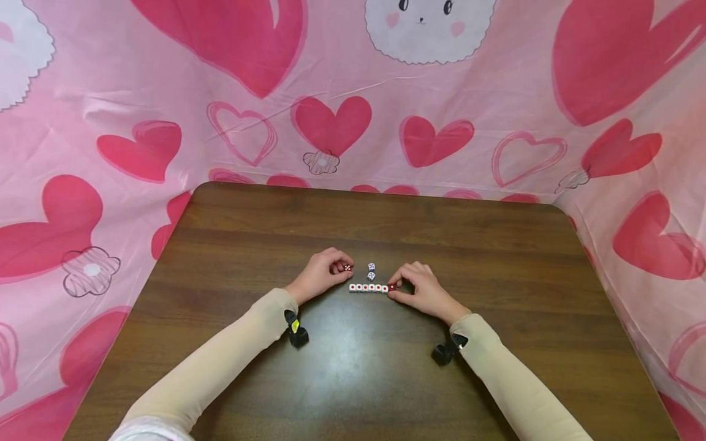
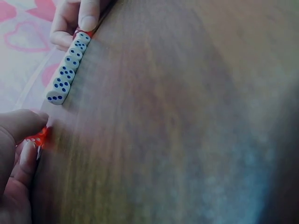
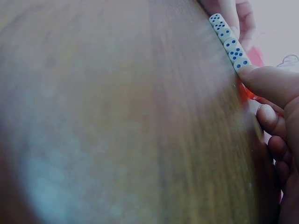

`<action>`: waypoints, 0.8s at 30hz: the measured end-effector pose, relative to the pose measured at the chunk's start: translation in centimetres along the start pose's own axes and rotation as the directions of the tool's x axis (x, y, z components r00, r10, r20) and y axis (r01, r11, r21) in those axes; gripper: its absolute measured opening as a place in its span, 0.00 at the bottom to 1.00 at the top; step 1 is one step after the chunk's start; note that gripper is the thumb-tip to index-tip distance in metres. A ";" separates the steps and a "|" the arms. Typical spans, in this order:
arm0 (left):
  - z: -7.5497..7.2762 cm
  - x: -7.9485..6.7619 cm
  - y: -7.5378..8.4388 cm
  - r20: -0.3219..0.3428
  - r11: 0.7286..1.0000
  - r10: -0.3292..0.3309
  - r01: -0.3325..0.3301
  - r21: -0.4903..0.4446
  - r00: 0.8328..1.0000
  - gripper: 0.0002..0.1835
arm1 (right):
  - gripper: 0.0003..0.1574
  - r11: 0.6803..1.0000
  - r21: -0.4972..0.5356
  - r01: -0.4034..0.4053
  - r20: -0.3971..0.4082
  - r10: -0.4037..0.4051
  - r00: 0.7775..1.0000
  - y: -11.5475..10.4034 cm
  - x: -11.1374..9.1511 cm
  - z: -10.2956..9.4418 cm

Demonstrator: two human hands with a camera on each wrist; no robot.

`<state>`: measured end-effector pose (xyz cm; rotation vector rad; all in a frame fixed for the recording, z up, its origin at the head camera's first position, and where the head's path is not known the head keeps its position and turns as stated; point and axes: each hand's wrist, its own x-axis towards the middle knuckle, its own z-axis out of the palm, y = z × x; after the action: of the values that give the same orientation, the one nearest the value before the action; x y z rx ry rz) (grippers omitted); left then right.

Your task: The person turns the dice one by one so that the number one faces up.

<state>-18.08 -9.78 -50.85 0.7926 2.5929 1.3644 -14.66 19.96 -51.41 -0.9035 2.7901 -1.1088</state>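
A row of several white dice [image 1: 365,288] runs left to right on the wooden table, red pips facing up. At its right end my right hand [image 1: 425,293] pinches a red die [image 1: 392,286] between thumb and fingers, against or very close to the last white die. Left of the row, my left hand [image 1: 322,272] pinches another red die [image 1: 347,267], apart from the row; the left wrist view shows this translucent red die [image 2: 38,137] between thumb and finger. Just behind the row sit two white dice [image 1: 371,276] with dark pips, one behind the other.
The brown wooden table [image 1: 353,380] extends around both hands. A pink cloth [image 1: 458,92] with hearts hangs behind and beside it. Black wrist cameras [image 1: 298,335] are strapped over the beige sleeves [image 1: 231,349].
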 end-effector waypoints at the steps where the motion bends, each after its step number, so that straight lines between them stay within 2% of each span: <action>1: 0.0 0.0 0.0 0.003 1.000 0.001 -0.001 0.000 1.000 0.11 | 0.12 1.000 0.001 -0.001 0.001 0.001 1.000 0.0 0.0 0.0; 15: 0.1 -0.1 -0.3 0.010 1.000 -0.015 0.015 -0.004 1.000 0.08 | 0.12 1.000 0.005 -0.016 0.008 0.016 1.000 -0.2 -0.1 0.0; 24: 0.0 -0.1 -0.2 0.015 1.000 0.014 -0.014 0.000 1.000 0.11 | 0.12 1.000 0.007 -0.001 -0.002 0.001 1.000 -0.1 0.0 0.0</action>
<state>-18.10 -9.91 -51.01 0.8199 2.5816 1.3566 -14.61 19.92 -51.31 -0.9005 2.7862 -1.1186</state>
